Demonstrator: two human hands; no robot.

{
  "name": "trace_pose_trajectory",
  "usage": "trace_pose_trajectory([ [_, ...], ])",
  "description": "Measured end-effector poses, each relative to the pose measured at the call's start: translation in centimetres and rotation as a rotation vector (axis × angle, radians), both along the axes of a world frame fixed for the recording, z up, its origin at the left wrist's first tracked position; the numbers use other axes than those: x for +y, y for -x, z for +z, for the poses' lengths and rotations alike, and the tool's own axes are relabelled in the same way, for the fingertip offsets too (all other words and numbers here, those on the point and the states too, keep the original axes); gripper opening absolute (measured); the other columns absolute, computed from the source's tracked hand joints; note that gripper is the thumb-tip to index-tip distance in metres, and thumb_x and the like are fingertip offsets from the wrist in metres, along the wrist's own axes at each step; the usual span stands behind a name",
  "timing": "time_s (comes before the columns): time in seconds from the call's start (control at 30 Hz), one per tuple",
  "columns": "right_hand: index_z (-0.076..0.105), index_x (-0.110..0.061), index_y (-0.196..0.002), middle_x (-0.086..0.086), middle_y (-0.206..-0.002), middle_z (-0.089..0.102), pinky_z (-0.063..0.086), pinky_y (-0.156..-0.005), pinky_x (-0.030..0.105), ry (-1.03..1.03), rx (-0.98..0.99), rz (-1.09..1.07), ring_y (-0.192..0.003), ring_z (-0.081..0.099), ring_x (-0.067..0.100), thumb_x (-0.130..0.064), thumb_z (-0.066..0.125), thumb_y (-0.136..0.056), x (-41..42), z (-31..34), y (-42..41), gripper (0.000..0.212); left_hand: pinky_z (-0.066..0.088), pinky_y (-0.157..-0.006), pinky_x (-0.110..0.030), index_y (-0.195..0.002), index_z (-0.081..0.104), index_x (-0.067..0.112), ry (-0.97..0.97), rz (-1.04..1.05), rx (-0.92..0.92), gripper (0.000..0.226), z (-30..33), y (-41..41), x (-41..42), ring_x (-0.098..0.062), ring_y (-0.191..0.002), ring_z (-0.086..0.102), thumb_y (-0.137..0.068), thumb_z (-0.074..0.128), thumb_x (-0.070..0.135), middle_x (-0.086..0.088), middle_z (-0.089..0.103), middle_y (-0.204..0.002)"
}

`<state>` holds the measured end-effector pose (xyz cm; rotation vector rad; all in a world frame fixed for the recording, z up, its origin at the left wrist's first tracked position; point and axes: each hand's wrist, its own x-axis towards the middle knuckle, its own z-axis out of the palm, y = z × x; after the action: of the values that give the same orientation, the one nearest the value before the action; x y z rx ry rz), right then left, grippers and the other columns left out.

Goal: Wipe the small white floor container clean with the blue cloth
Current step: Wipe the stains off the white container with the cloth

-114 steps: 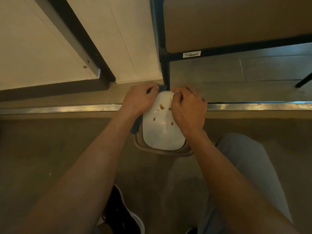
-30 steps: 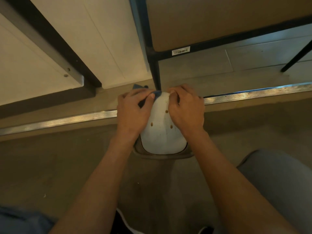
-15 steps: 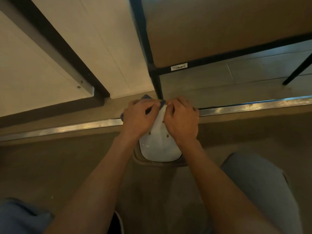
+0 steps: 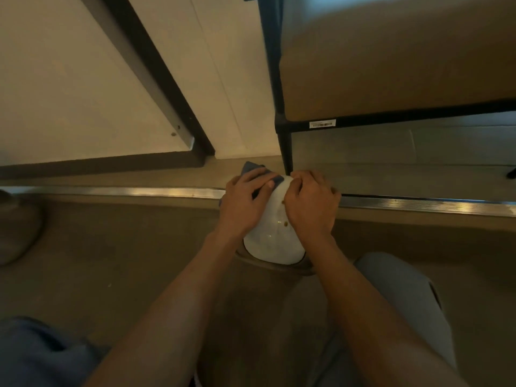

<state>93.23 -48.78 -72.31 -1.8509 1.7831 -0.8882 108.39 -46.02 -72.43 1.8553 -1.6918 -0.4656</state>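
The small white container (image 4: 272,241) sits on the floor (image 4: 125,261), right in front of the person. Its far end is close to the shiny metal strip (image 4: 139,192) that runs across the floor. Its white top is round and smooth. Brown spots (image 4: 285,224) are on the top, near the middle, so it is not clean yet.

The blue cloth (image 4: 252,167) is at the far left of the container. The left hand (image 4: 245,203) lies on the cloth and presses it down on the container with long, mostly straight fingers. A corner of the cloth sticks out past the fingers. The right hand (image 4: 311,206) is on the right side of the container. Its fingers are curled over the far edge and hold the container so it does not slide.

The wiping step looks to be going on now, at the far end of the top. The next move should be to pull the cloth back over the brown spots, toward the near end of the container, and press down. The right hand covers some of the top, so it may need to shift for the cloth to reach there.

Behind the container stands a dark leg (image 4: 284,146) of some furniture. A knee in grey cloth (image 4: 399,297) is to the right of the container.
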Motion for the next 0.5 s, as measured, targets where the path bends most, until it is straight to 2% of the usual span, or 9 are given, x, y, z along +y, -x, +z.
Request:
trace_pose_trajectory([
  [0.17, 0.07, -0.021, -0.107, -0.001, -0.11, 0.067, 0.039, -0.09, 0.041, 0.022, -0.023, 0.006, -0.098, 0.06, 0.019, -0.028, 0.036, -0.093, 0.1, -0.2, 0.0, 0.037, 0.028, -0.118, -0.053, -0.132, 0.057, 0.053, -0.089, 0.067, 0.04, 0.042, 0.8, 0.6, 0.4, -0.025, -0.142, 0.037, -0.097, 0.037, 0.064, 0.009, 0.045, -0.154],
  [0.23, 0.07, -0.02, -0.107, -0.001, -0.109, 0.066, 0.04, -0.09, 0.042, 0.011, -0.022, 0.002, -0.096, 0.059, 0.019, -0.028, 0.036, -0.093, 0.0, -0.4, 0.1, 0.037, 0.028, -0.119, -0.054, -0.131, 0.058, 0.055, -0.11, 0.081, 0.083, 0.037, 0.8, 0.5, 0.7, -0.027, -0.146, 0.033, -0.098, 0.043, 0.061, 0.003, 0.037, -0.159],
  [0.33, 0.07, -0.02, -0.106, -0.001, -0.11, 0.066, 0.042, -0.091, 0.044, 0.003, -0.034, -0.008, -0.095, 0.06, 0.019, -0.029, 0.035, -0.092, 0.1, -0.2, 0.0, 0.039, 0.024, -0.121, -0.043, -0.135, 0.057, 0.051, -0.171, 0.073, 0.126, 0.035, 1.8, 0.6, 0.9, -0.025, -0.148, 0.028, -0.1, 0.05, 0.054, -0.001, 0.024, -0.164],
  [0.5, 0.069, -0.022, -0.109, -0.001, -0.111, 0.066, 0.043, -0.095, 0.046, 0.001, -0.035, 0.018, -0.1, 0.058, 0.017, -0.033, 0.032, -0.093, 0.2, 0.2, 0.3, 0.042, 0.033, -0.117, -0.05, -0.145, 0.041, 0.052, -0.266, 0.05, 0.142, 0.055, 2.6, -0.2, 0.4, -0.027, -0.142, 0.036, -0.094, 0.047, 0.068, 0.003, 0.032, -0.158],
])
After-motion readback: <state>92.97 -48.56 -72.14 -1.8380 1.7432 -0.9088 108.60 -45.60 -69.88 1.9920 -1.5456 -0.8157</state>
